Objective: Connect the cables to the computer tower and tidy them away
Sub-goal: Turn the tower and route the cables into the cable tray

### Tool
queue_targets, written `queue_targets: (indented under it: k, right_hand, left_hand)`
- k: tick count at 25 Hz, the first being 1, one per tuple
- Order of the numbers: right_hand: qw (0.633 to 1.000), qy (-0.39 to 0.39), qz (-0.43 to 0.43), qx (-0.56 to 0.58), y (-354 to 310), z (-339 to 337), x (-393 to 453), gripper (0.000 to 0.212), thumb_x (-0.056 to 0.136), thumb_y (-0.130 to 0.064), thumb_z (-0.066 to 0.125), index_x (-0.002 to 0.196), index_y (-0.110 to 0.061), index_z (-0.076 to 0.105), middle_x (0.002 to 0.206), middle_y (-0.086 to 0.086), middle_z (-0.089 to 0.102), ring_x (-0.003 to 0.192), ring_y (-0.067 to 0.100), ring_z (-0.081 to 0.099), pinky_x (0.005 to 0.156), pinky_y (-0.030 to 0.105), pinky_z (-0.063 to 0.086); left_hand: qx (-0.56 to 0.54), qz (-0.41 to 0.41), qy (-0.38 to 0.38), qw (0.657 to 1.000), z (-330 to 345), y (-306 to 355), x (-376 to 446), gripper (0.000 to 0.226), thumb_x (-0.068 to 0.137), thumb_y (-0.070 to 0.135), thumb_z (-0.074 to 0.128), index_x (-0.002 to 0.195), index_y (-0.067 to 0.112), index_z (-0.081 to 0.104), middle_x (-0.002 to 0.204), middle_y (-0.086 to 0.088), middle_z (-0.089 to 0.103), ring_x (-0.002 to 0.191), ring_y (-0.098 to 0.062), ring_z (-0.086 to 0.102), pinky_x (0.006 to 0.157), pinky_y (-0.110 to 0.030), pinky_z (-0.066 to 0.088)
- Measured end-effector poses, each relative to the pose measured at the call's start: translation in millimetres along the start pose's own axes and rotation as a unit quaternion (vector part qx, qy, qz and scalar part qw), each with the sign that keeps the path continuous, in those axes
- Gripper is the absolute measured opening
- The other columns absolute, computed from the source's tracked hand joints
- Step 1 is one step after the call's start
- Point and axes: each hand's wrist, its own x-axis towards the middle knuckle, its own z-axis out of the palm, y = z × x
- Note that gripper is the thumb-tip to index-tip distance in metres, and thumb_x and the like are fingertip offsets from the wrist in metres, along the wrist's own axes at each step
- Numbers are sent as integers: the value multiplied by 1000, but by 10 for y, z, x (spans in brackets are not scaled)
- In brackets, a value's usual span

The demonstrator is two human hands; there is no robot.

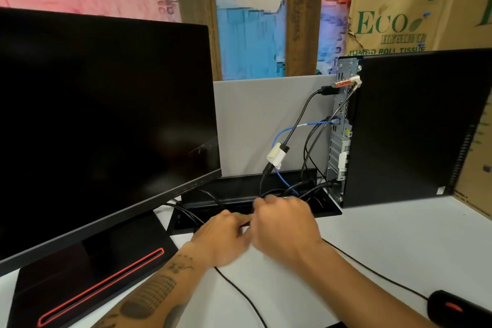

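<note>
The computer tower [415, 128] stands at the desk's [386, 242] back right corner, its cables [306, 125] already plugged in. My left hand [223, 237] and right hand [282, 224] meet, fingers curled, over the cable tray [239, 192] at the back edge; the blur hides what they grip. I judge I'm tidying now, and next the slack must feed into the tray.

The black computer tower [415, 128] stands upright at three o'clock, its metal rear panel facing left. Plugged into that panel: a black cable [306, 114] near the top, a blue cable [288, 129] at mid-height, and a thick black cable [322, 186] low down. All droop toward the open black cable tray [330, 212] at centre, tangled together there.
</note>
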Motion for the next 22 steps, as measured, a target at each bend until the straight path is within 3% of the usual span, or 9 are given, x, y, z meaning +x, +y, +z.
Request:
queue_targets:
  k: [1,3,4,6,9,12,15,19,22]
  right_hand:
    - [998,29,-47,12,-27,71,9,13,74,-22,56,74,-15,68,73,6,65,65,28,65,65,37,47]
    - [994,-10,-110,-27,6,281,34,27,83,-23,51,87,-10,75,90,9,72,96,31,68,97,41,45]
    - [989,-59,-116,-70,46,355,30,34,90,-24,47,96,-8,76,100,13,74,115,34,64,114,42,33]
    - [979,-146,-90,-108,106,409,22,49,102,-29,32,107,-6,75,107,15,75,127,35,59,127,42,9]
    - [975,-187,-63,-102,102,388,101,68,107,-41,14,104,-9,73,102,9,75,113,26,64,127,43,5]
    - [952,-297,-8,-77,-18,284,319,59,104,-38,18,116,-11,68,122,11,68,126,29,56,121,47,21]
    - [915,-384,96,-75,-170,304,604,50,99,-39,32,131,-15,62,136,10,58,131,35,50,109,52,38]
    - [882,-419,217,9,-64,504,811,65,93,-48,39,147,-14,49,151,13,48,140,37,42,113,54,37]
    - [864,-435,249,44,29,579,860,61,95,-42,38,147,-11,49,152,17,46,140,39,42,112,49,37]
  left_hand:
    - [38,1,-17,999,-2,36,23,28,95,41,41,114,40,61,101,9,64,103,-18,59,85,-37,49]
    - [97,1,-26,995,2,81,67,33,99,33,41,126,26,59,113,7,64,106,-20,62,86,-37,45]
    - [91,-4,-23,996,18,77,78,38,101,36,38,132,26,56,120,7,63,113,-20,62,91,-38,43]
    - [46,-19,-10,999,40,34,72,47,103,44,34,147,34,49,136,10,57,131,-19,53,106,-42,40]
    - [-43,-28,34,998,74,-56,68,51,101,41,44,152,34,47,143,17,48,137,-11,45,114,-39,40]
    - [-100,-41,145,983,109,-118,68,33,102,28,51,132,25,65,128,16,51,121,-10,53,106,-37,46]
    - [8,-100,253,962,113,-118,46,28,100,24,54,124,19,67,125,6,52,117,-15,52,103,-37,43]
    - [49,-107,333,936,148,-97,59,57,89,29,65,143,17,52,142,-2,47,131,-24,48,110,-42,43]
    - [95,-104,308,941,216,-153,98,65,95,32,58,155,12,44,161,-7,39,152,-23,33,127,-38,19]
